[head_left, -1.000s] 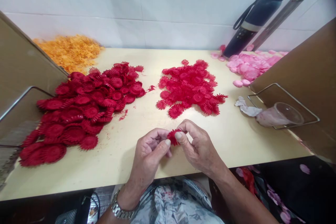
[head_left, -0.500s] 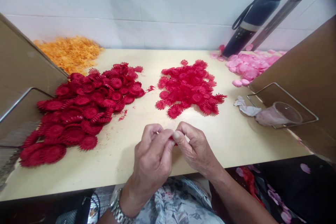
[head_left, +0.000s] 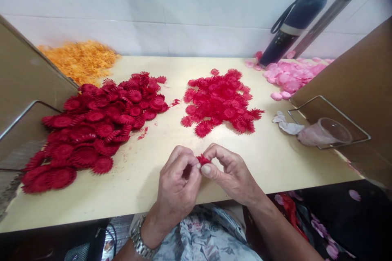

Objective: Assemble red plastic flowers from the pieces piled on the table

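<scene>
Between the fingertips of both hands is a small red fringed flower piece (head_left: 202, 160), partly covered by the fingers. My left hand (head_left: 179, 177) pinches it from the left, thumb and forefinger together. From the right, my right hand (head_left: 231, 173) grips it between thumb and forefinger. Just beyond the hands lies a loose pile of red fringed flower pieces (head_left: 222, 102). Farther left spreads a larger heap of darker red, ruffled flower pieces (head_left: 94, 126), some of them stacked together.
Orange petals (head_left: 84, 61) are heaped at the back left, pink petals (head_left: 294, 75) at the back right. A dark strapped umbrella-like object (head_left: 290, 28) leans on the tiled wall. A plastic cup (head_left: 324, 132) lies in a wire holder. Cardboard panels (head_left: 352, 73) flank the table (head_left: 147, 187).
The fingertips have shifted slightly apart, so more of the red flower piece shows between them. My left fingers have drawn a little back to the left. The piles look the same.
</scene>
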Demonstrator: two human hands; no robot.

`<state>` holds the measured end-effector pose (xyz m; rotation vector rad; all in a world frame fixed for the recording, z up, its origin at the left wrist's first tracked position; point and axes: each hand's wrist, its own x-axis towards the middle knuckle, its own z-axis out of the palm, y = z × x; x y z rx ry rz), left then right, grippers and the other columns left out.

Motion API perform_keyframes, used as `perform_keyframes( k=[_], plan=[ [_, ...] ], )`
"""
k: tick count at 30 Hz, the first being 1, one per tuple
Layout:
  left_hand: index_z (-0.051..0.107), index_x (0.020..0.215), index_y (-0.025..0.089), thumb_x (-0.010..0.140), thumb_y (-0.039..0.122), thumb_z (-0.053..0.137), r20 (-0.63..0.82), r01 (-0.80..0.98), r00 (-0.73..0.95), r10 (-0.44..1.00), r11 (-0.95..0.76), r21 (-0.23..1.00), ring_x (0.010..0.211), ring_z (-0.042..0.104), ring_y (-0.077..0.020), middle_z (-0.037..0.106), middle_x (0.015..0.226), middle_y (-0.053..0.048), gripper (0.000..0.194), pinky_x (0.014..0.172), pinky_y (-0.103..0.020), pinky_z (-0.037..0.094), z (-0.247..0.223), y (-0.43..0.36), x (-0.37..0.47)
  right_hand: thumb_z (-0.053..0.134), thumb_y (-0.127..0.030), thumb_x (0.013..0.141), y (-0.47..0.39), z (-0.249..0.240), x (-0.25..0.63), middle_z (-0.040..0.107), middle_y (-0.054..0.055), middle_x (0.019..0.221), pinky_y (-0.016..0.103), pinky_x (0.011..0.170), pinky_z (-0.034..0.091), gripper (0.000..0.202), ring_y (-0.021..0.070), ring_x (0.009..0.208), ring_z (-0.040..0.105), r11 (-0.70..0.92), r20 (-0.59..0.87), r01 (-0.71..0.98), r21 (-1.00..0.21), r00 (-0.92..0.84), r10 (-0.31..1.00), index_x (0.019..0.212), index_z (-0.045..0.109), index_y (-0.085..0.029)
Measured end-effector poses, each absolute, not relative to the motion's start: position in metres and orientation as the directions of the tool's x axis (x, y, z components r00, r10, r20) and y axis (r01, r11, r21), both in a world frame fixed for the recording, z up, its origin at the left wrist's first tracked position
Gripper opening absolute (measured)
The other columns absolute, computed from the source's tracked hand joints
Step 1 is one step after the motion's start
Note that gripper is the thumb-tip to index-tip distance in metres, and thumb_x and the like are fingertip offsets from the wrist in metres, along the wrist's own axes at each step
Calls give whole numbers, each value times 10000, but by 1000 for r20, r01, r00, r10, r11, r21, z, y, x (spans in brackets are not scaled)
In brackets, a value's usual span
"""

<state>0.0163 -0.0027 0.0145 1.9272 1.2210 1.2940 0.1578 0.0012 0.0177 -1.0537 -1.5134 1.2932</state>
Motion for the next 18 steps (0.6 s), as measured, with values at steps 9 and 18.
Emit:
perform_keyframes(
  k=[9,18],
  plan=[
    [428,715,204,749,20,476,500,504,162,851,-507,699,633,474,-134,448,695,-5,193,537,-246,375,15,-11,18,617,-356,784,-5,8,155,516,-9,681,251,609,369,234,120,642,456,55,64,-49,-997,-196,979,673,511,-180],
    [437,669,198,751,10,451,457,467,-52,888,-383,797,627,452,-113,467,709,5,206,551,-235,362,20,-1,0,560,-338,836,-4,9,171,511,1,683,260,581,402,201,126,619,483,152,163,-150,-977,-65,984,705,524,-189]
  ],
)
